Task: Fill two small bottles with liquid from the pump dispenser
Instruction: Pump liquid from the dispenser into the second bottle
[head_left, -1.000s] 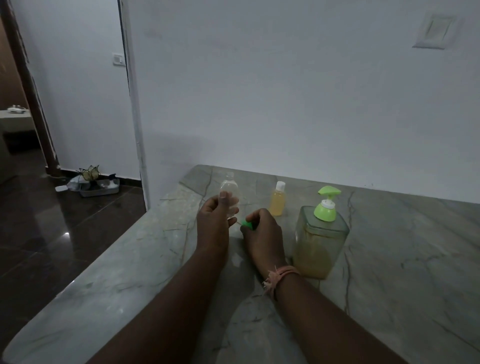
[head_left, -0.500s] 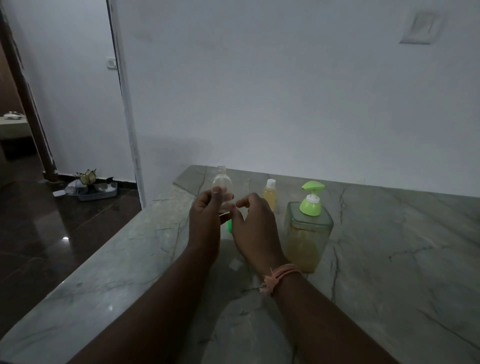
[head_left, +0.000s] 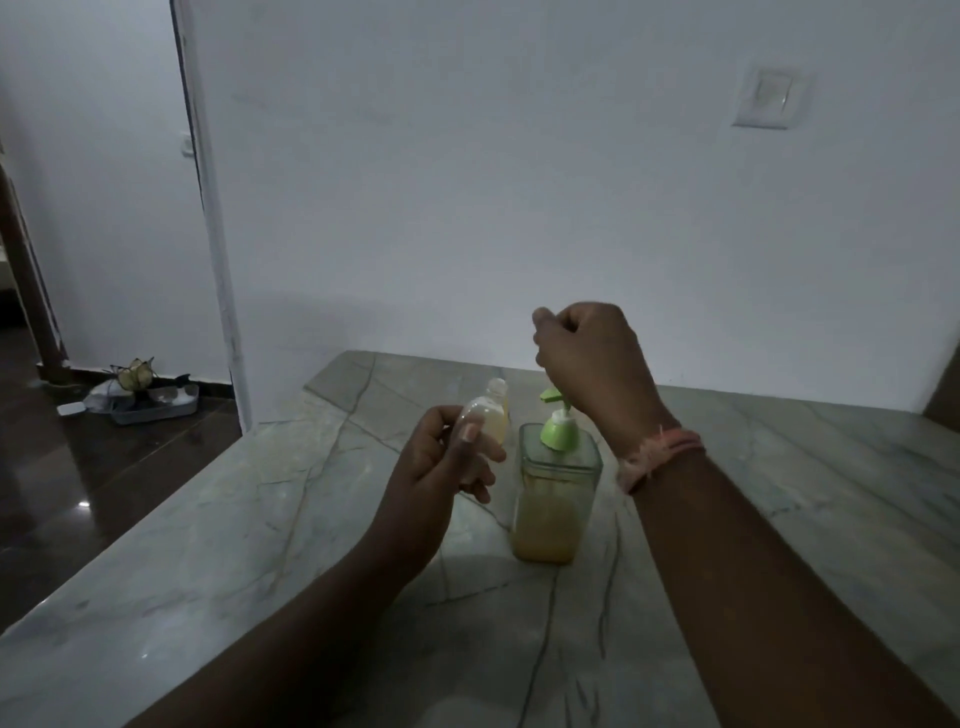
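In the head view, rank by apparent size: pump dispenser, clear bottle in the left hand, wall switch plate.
1. Pump dispenser, clearly largest.
2. Clear bottle and switch plate look alike; the plate is farther away, so no ranking.

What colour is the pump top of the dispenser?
Light green; the pump top shows best in the head view, on the clear dispenser holding yellowish liquid.

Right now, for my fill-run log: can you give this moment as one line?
left hand: holds clear bottle, uncapped | right hand: raised over pump dispenser, fingers curled | yellow bottle: behind clear bottle
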